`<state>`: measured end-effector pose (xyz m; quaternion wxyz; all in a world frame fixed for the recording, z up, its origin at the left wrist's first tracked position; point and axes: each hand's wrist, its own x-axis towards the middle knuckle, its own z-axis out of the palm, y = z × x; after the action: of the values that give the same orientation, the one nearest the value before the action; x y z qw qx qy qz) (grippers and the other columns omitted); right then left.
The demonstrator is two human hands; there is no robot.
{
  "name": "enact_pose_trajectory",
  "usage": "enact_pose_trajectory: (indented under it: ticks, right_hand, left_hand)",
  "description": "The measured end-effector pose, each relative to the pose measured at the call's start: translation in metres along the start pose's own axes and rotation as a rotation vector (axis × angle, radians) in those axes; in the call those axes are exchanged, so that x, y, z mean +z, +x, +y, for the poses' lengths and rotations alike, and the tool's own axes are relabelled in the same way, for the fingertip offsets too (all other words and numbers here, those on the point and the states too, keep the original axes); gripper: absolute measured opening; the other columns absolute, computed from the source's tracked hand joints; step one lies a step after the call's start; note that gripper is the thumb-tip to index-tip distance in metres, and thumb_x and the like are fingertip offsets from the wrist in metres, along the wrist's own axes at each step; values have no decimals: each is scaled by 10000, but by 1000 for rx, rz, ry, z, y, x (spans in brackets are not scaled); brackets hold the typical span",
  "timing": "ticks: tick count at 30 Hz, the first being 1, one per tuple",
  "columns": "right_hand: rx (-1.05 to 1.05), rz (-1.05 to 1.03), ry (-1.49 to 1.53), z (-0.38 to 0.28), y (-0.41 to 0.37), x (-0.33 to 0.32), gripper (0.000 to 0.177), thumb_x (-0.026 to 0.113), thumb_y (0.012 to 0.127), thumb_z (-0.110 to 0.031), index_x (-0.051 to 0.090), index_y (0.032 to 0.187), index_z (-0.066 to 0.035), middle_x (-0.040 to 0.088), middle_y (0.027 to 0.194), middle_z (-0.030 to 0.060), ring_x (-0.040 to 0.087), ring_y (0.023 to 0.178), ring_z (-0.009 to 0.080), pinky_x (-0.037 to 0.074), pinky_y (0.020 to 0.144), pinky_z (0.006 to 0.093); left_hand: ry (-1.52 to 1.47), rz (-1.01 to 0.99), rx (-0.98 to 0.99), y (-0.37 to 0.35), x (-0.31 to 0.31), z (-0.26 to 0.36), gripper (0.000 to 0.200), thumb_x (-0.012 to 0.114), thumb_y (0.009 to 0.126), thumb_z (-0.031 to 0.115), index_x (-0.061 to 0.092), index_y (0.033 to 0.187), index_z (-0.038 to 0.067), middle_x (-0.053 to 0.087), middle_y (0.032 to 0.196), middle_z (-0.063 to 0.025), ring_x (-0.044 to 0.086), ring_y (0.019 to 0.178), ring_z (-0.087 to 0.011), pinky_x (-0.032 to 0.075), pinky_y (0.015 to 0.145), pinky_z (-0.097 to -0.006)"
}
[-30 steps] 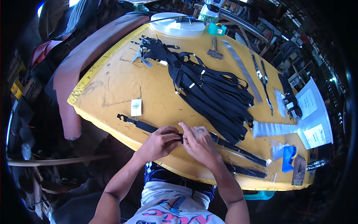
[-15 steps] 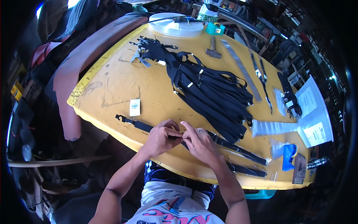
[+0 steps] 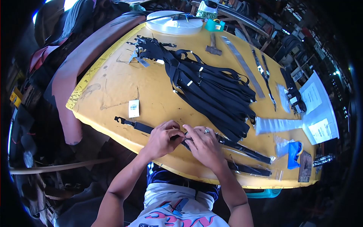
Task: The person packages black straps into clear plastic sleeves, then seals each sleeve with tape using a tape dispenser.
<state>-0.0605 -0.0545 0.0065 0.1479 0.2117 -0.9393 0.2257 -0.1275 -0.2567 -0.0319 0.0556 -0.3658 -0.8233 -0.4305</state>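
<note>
Near the front edge of the yellow table (image 3: 113, 87), my left hand (image 3: 164, 140) and my right hand (image 3: 204, 145) meet fingertip to fingertip over a black strap (image 3: 143, 127). Both hands are pinched on the strap; the exact spot is hidden by the fingers. The strap's black hook end (image 3: 123, 120) lies to the left, with a white tag (image 3: 134, 109) above it. Beyond my hands lies a large bundle of black straps (image 3: 211, 89). Straps in clear plastic (image 3: 249, 152) lie to the right of my right hand.
A hammer (image 3: 213, 45), a metal ruler (image 3: 244, 66) and a round clear container (image 3: 174, 25) are at the back. On the right are a white bin (image 3: 319, 109), a blue tape dispenser (image 3: 293, 155), a dark block (image 3: 304, 167) and plastic sleeves (image 3: 278, 125).
The view has shifted slightly. My hands stay together on the strap, with small changes in the fingers; my left fingertips have drawn closer together.
</note>
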Motion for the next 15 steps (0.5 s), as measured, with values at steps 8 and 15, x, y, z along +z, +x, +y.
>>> enact_pose_trajectory:
  ticks: [8, 15]
  right_hand:
    - [73, 29, 118, 5, 3, 8, 542, 736, 931, -67, 551, 1441, -55, 707, 993, 67, 661, 1061, 285, 459, 1014, 466]
    - [204, -73, 162, 9, 11, 13, 557, 706, 935, -66, 507, 1455, -54, 706, 971, 99, 654, 1057, 323, 457, 1019, 478]
  left_hand:
    - [43, 10, 34, -1, 0, 4, 154, 852, 831, 132, 769, 948, 76, 658, 993, -93, 674, 953, -316, 549, 826, -420]
    - [198, 45, 12, -10, 4, 14, 173, 821, 852, 146, 743, 1006, 130, 636, 1047, -57, 640, 1017, -282, 481, 845, -413]
